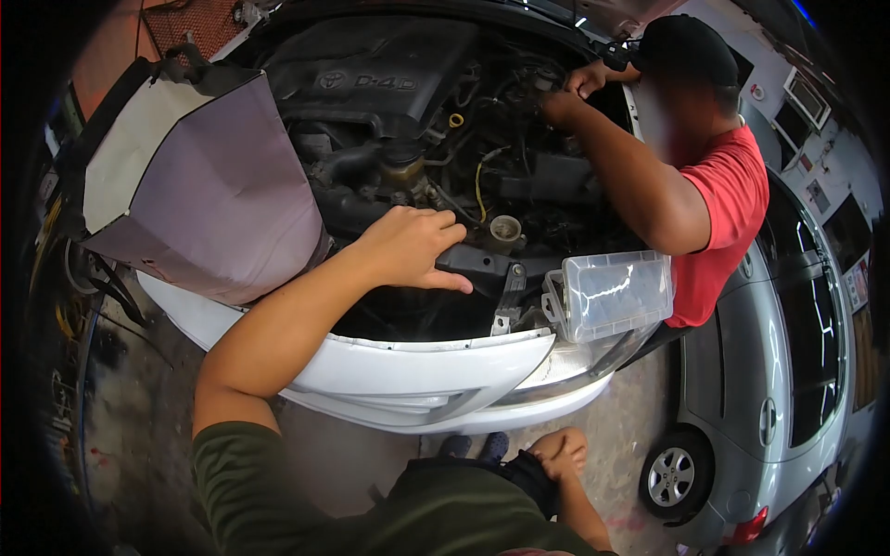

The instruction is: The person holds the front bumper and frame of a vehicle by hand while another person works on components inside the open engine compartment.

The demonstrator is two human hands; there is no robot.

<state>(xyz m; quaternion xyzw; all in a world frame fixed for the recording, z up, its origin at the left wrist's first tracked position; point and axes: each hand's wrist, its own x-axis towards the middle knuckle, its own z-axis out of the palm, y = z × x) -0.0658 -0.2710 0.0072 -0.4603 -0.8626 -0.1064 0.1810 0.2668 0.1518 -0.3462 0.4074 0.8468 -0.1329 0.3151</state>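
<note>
My left hand [417, 248] rests on the front edge of the engine bay, thumb spread away from the bent fingers, with nothing visible in it. Close by are a round metal-rimmed opening [505, 232] and a metal bracket [512, 292]. Low by my body, my right hand [561, 451] has its fingers curled in; whether anything is inside cannot be seen. The dark engine cover [371, 79] reads D-4D. A co-worker in a red shirt [728, 208] has both hands [573, 95] at the far right of the engine bay; what they hold is unclear.
A large pale fabric bag [218, 185] stands on the left of the car's front. A clear plastic organizer case [618, 295] lies over the headlight [565, 361]. The white bumper [399, 371] lies between me and the engine. A silver car [751, 371] is parked at right.
</note>
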